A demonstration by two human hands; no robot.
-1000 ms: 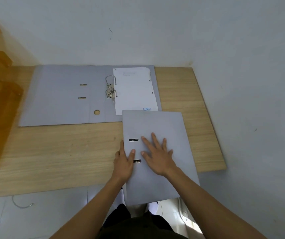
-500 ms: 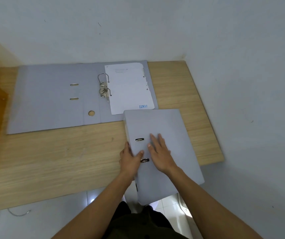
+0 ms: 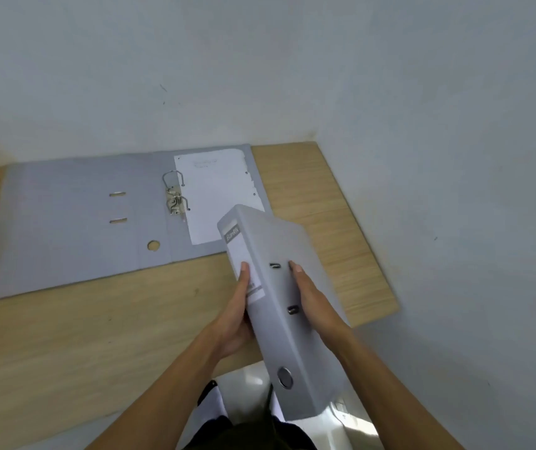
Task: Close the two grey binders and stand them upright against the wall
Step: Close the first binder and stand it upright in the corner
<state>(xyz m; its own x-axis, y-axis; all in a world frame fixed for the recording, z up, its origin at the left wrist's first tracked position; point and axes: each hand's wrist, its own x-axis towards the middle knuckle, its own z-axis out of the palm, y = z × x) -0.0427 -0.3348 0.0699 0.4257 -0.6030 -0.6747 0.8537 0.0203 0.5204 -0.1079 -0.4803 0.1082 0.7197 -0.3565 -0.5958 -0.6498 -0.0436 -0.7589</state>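
Hands clamp the closed binder (image 3: pixel 279 306) over the desk's near right corner: left hand (image 3: pixel 232 315) on the spine, right hand (image 3: pixel 313 297) on the cover; stiff, bulky, probably light.

You have a light wood-grain tabletop (image 3: pixel 309 190) fitted into the corner, its far edge and right edge both against the pale walls. Lying flat on it toward the back is one open grey binder (image 3: pixel 65 228), covers spread, far edge at the wall. Its metal ring mechanism (image 3: pixel 175 196) stands open near the spine. A white punched sheet (image 3: pixel 218 190) rests on its right cover. The near left tabletop is bare wood.
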